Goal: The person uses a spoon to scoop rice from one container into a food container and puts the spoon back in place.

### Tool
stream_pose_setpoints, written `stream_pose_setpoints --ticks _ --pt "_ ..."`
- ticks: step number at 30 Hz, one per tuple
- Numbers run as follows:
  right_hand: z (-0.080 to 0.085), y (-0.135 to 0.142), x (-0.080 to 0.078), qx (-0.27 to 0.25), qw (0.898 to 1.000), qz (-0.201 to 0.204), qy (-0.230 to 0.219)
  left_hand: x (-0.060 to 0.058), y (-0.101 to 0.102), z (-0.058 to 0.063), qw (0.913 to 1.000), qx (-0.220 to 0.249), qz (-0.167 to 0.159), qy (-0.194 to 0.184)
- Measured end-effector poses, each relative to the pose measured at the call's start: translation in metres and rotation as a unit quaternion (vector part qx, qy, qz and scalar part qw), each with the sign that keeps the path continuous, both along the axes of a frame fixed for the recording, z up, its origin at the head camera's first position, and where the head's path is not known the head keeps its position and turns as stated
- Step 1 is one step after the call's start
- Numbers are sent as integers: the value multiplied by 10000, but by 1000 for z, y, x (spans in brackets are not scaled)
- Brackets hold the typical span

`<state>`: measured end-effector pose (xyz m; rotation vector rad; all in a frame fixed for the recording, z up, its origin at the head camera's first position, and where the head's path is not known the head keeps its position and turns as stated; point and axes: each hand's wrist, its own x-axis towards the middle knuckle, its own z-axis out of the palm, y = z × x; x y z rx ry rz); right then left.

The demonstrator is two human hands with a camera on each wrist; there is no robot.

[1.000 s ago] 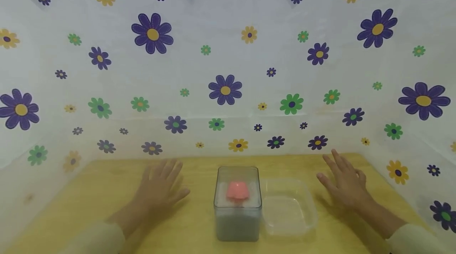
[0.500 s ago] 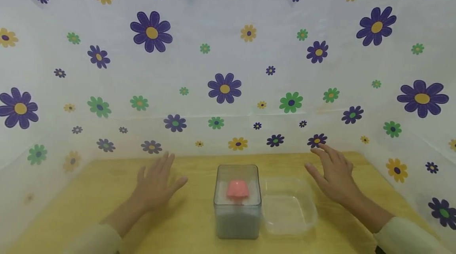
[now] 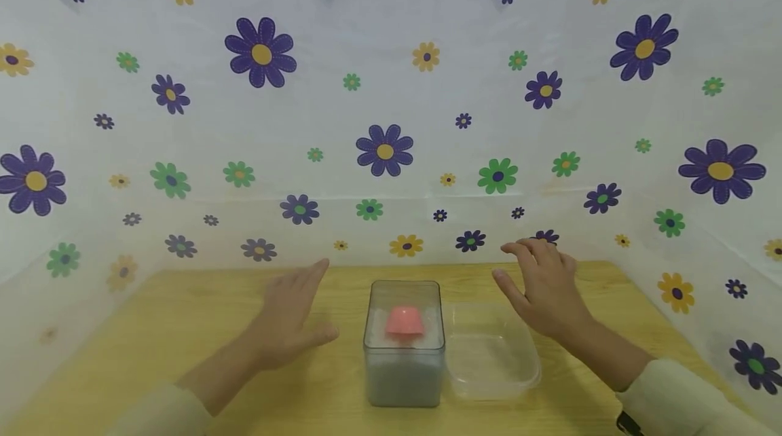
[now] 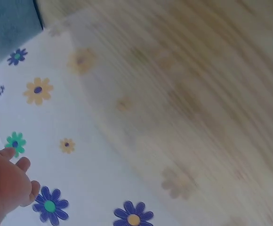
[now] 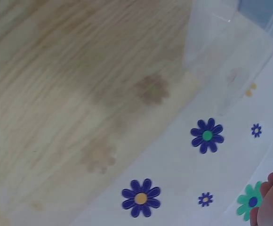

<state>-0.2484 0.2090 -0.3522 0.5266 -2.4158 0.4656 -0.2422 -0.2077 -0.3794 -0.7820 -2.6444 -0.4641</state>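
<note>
In the head view a tall, see-through grey canister (image 3: 403,378) stands at the middle of the table, filled with something white. A small pink cup-shaped piece (image 3: 405,321) sits on the white filling inside. Right beside the canister is a low clear plastic tub (image 3: 493,382). My left hand (image 3: 284,320) hovers left of the canister, fingers extended and thumb spread toward it. Above and behind the tub's right side, my right hand (image 3: 544,290) has its fingers slightly bent and its thumb apart. Neither hand holds anything. Each wrist view catches only part of its hand (image 4: 7,181).
A wooden table (image 3: 183,327) lies under everything. White flowered sheeting (image 3: 330,110) rises behind it and along both sides. In the right wrist view, the clear tub's wall shows at the upper right.
My right hand has moved left, from beyond the tub to over its right side. The left hand has shifted slightly right, toward the canister. Canister and tub stay in place.
</note>
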Motion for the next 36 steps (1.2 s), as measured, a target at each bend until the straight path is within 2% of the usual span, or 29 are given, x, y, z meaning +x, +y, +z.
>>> stream_pose_setpoints --ticks 2,8,12,18,22,25,29,32,36 --pt "2 -5 1 148 9998 -2 163 2 3 0 9997 69 -245 -39" --pt "4 -16 1 615 9957 54 686 10 14 2 9973 353 -627 -168" --pt "7 -20 1 797 9900 334 1114 12 22 0 9941 488 -904 -353" --pt "12 -32 5 892 9757 941 1767 12 38 -6 9919 580 -989 -552" --pt "14 -46 12 911 9671 1373 1940 13 49 -10 9896 635 -955 -865" --pt "17 -58 19 962 9591 1692 2053 12 57 -14 9861 804 -1089 -961" --pt "19 -78 28 1032 9425 2104 2384 9 62 -22 9791 1166 -1364 -953" --pt "20 -90 30 1057 9326 2275 2593 6 64 -26 9749 1351 -1436 -1031" --pt "19 -102 31 1188 9300 2361 2555 6 65 -31 9711 1406 -1490 -1222"
